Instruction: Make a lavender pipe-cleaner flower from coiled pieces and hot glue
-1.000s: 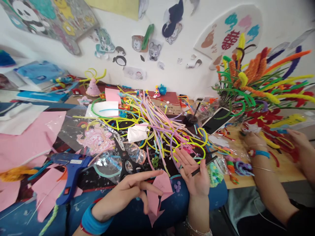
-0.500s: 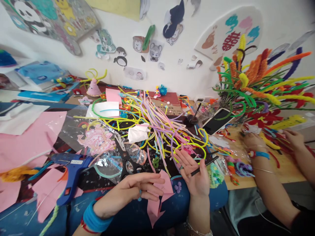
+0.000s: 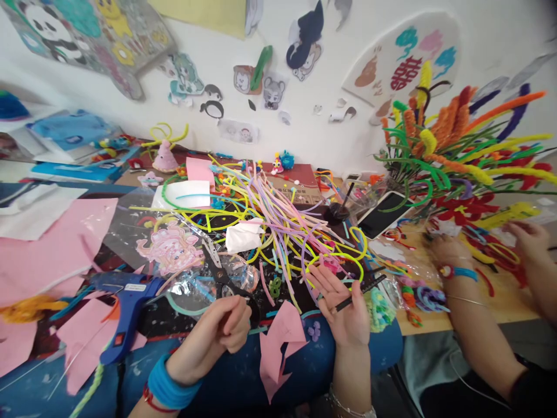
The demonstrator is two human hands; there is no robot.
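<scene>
My left hand [image 3: 224, 334], with a blue band at its wrist, is closed with the fingers curled in; whether anything small is inside is hidden. It is just in front of the handles of black scissors [image 3: 220, 273]. My right hand [image 3: 343, 310] lies palm up with its fingers stretched out. Across its palm, behind the thumb, is a slim black two-pronged tool that looks like tweezers [image 3: 373, 282]. Between my hands lies a cut piece of pink sheet [image 3: 287, 331], with a small purple flower shape [image 3: 314, 331] beside it.
A blue glue gun [image 3: 133, 310] lies at left near pink scraps [image 3: 85, 342]. Tangled pipe cleaners [image 3: 278, 215] cover the middle. At right are a phone [image 3: 383, 215], a bunch of pipe-cleaner flowers [image 3: 461, 133] and another person's hands [image 3: 450, 252].
My left hand has curled its fingers in and drawn back left, away from the pink piece. My right hand has hardly moved. The other person's far hand has shifted slightly.
</scene>
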